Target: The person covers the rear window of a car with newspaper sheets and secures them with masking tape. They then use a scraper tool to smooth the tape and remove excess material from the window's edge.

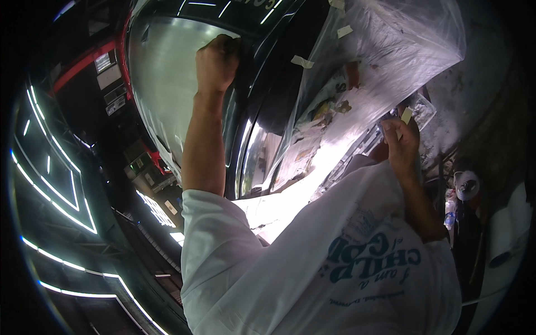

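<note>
My left hand (pixel 216 62), at the end of an outstretched arm, is curled into a fist against the edge of a dull grey-green panel (pixel 167 61) on a dark, glossy car body (pixel 251 72). Whatever its fingers hold, if anything, is hidden. My right hand (pixel 403 142) is bent close to my body at the right. Between its thumb and fingers it pinches a short cream strip of masking tape (pixel 407 115). Clear plastic sheeting (pixel 407 44) hangs beside the car. Similar tape pieces (pixel 302 61) stick to its edge.
Printed paper (pixel 321 117) shows through the sheeting. To the right stand a white, rounded object (pixel 466 185) and a small bottle (pixel 450 215) near the floor. Red framework (pixel 84 70) lies beyond the car at the left, along with bright light tubes (pixel 67 265).
</note>
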The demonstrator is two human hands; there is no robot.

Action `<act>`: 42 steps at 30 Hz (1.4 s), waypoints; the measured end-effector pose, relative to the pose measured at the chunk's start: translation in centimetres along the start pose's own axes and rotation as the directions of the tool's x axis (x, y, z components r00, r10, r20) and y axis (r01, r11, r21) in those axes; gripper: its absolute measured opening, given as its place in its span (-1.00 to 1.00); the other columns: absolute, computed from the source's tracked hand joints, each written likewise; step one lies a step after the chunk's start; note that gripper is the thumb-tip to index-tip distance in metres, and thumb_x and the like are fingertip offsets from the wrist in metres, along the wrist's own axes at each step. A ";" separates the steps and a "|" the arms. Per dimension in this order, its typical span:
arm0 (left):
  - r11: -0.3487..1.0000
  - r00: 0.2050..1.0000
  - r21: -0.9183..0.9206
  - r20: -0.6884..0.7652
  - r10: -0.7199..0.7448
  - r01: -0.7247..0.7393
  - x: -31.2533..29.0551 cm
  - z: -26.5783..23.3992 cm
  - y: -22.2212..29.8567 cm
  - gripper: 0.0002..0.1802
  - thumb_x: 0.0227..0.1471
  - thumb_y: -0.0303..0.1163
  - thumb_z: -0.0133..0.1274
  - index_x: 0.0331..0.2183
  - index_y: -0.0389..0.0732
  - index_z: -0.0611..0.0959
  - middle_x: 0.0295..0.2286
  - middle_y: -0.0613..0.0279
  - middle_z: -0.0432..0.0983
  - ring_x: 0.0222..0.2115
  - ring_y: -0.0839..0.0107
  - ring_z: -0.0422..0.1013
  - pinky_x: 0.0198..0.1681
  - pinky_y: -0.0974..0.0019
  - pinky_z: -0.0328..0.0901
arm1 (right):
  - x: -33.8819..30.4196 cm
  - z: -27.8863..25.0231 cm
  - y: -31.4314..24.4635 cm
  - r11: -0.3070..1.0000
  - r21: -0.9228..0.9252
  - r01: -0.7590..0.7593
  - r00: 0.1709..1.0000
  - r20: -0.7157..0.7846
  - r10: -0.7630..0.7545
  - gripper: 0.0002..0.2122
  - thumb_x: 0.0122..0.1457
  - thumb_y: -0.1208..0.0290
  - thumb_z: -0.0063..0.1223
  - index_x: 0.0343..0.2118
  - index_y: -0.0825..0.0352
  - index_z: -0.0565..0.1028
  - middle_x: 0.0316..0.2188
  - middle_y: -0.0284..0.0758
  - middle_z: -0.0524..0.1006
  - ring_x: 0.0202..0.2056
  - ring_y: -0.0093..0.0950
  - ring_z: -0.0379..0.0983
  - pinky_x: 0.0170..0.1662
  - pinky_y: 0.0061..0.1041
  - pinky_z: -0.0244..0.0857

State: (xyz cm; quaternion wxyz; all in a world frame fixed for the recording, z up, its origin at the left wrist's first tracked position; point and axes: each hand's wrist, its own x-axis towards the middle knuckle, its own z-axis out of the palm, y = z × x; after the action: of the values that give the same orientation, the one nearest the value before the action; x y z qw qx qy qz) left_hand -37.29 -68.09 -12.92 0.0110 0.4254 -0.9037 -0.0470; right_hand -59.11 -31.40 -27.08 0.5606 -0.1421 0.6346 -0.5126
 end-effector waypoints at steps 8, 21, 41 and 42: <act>0.999 1.000 0.031 0.016 0.017 -0.018 0.4 0.2 -0.4 -0.82 0.13 -0.34 0.20 -0.42 -0.24 0.71 -0.51 -0.08 0.62 -0.46 -0.11 0.56 -0.38 0.03 0.43 | 0.2 0.2 -0.7 0.999 0.053 -0.005 1.000 -0.024 0.006 -0.75 0.36 0.28 0.14 -0.28 0.42 0.59 -0.51 -0.47 0.40 -0.45 -0.68 0.26 -0.35 -0.61 0.13; 0.965 0.972 -0.120 0.057 -0.226 0.231 -2.3 -1.5 0.1 -0.74 0.13 -0.29 0.24 -0.31 -0.34 0.75 -0.44 -0.04 0.70 -0.41 0.10 0.66 -0.31 0.23 0.47 | -0.2 -1.5 2.5 0.997 -0.075 0.029 0.997 -0.072 -0.035 -0.79 0.35 0.29 0.17 -0.21 0.37 0.61 -0.49 -0.53 0.42 -0.47 -0.75 0.27 -0.41 -0.70 0.13; 0.996 0.997 -0.032 0.008 0.083 -0.083 -0.3 0.4 -1.2 -0.81 0.10 -0.37 0.17 -0.45 -0.31 0.68 -0.51 -0.14 0.60 -0.46 -0.15 0.54 -0.39 0.04 0.42 | -1.0 0.6 1.7 1.000 0.007 -0.013 1.000 -0.008 0.013 -0.76 0.36 0.26 0.15 -0.25 0.38 0.59 -0.51 -0.56 0.39 -0.46 -0.77 0.24 -0.41 -0.68 0.14; 0.994 0.995 -0.048 0.008 0.101 -0.100 0.0 0.6 -1.3 -0.81 0.10 -0.38 0.17 -0.46 -0.31 0.67 -0.51 -0.14 0.59 -0.47 -0.16 0.54 -0.39 0.03 0.41 | -1.1 0.5 2.0 1.000 0.000 0.008 1.000 -0.013 -0.008 -0.76 0.36 0.26 0.15 -0.25 0.38 0.59 -0.52 -0.56 0.38 -0.47 -0.77 0.24 -0.41 -0.68 0.14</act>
State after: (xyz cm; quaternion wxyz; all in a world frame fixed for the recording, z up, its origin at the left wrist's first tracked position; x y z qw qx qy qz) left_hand -36.37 -68.87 -13.62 0.0188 0.3787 -0.9227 -0.0702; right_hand -57.49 -29.95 -27.95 0.5545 -0.1413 0.6376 -0.5158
